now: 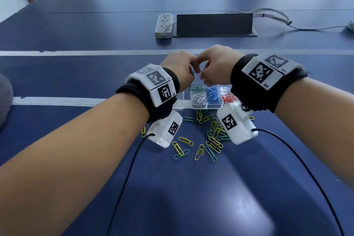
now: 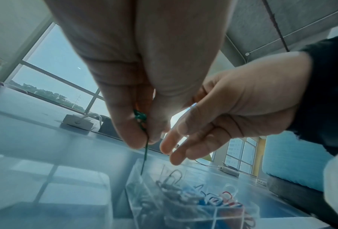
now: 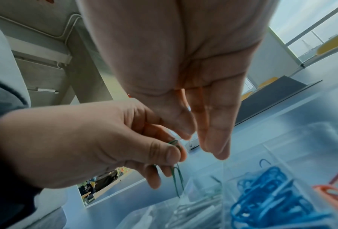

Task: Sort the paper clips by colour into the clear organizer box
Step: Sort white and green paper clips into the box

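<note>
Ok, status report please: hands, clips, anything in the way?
Left hand pinches green clips above the box. Right hand open, empty, beside it. Yellow and green clips remain on table. Nothing in the way.

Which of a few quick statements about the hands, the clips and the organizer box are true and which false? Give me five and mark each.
1. The left hand pinches green paper clips. True.
2. The right hand grips a red clip. False: its fingers hang straight and hold nothing.
3. Blue clips lie in a compartment of the clear organizer box. True.
4. The loose clips on the table are mostly red. False: the loose pile is yellow and green.
5. Both hands are above the box. True.
</note>
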